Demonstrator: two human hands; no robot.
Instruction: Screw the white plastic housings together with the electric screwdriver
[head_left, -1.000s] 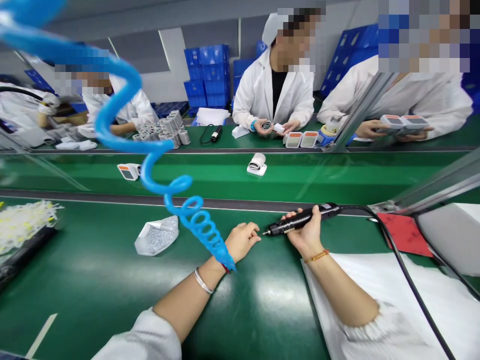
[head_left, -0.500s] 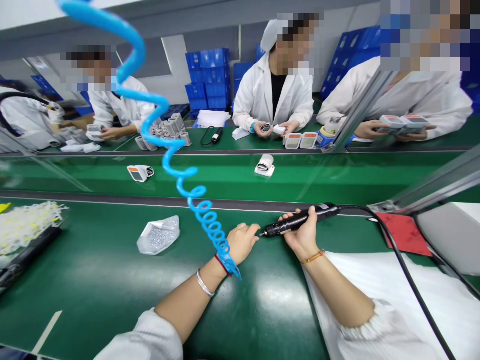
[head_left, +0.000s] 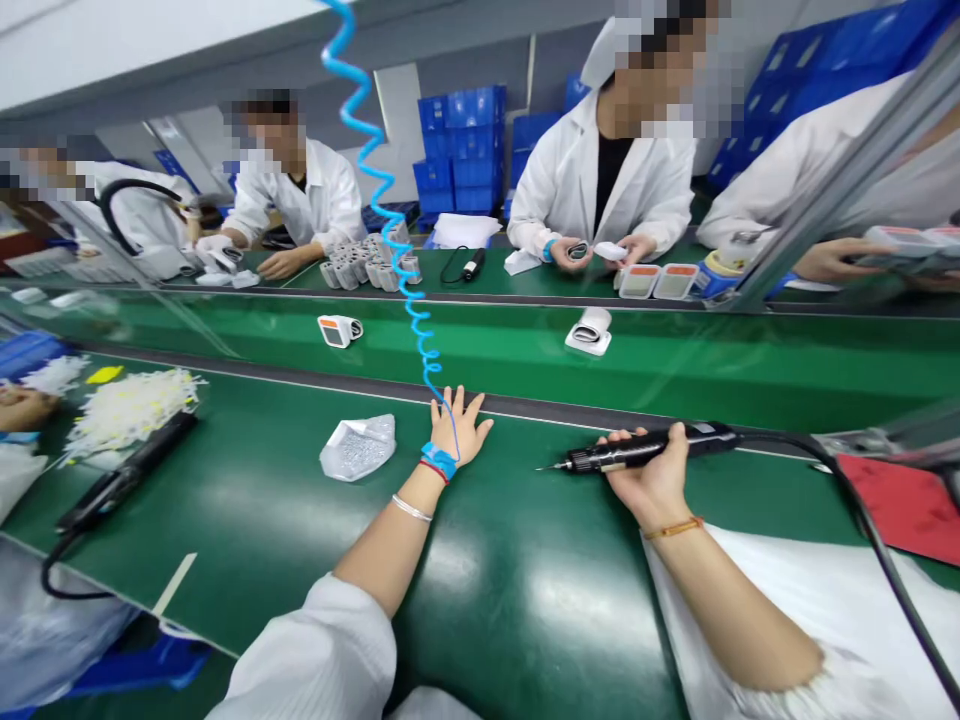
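My left hand (head_left: 459, 428) stretches forward with its fingers spread, over the far edge of the green bench; nothing is in it. A blue wrist strap (head_left: 439, 459) circles that wrist, tied to a coiled blue cord (head_left: 405, 270) hanging from above. My right hand (head_left: 654, 478) is wrapped round a black electric screwdriver (head_left: 630, 452), whose thin bit points left, away from the bench's right side. Left of my left hand lies an open clear bag of small screws (head_left: 360, 447). Past my hands, a white device with a rolled cuff (head_left: 589, 333) rests on the green belt.
Another device (head_left: 340, 330) sits on the belt further left. A pile of white and yellow plastic pieces (head_left: 131, 410) and a second black screwdriver (head_left: 127, 475) lie at left. White sheeting (head_left: 787, 580) and a red sheet (head_left: 900, 505) are at right. Co-workers sit opposite.
My left hand has moved away from the screwdriver bit, forward and left, and its fingers have spread. The bit now shows more fully. The view has swung left.
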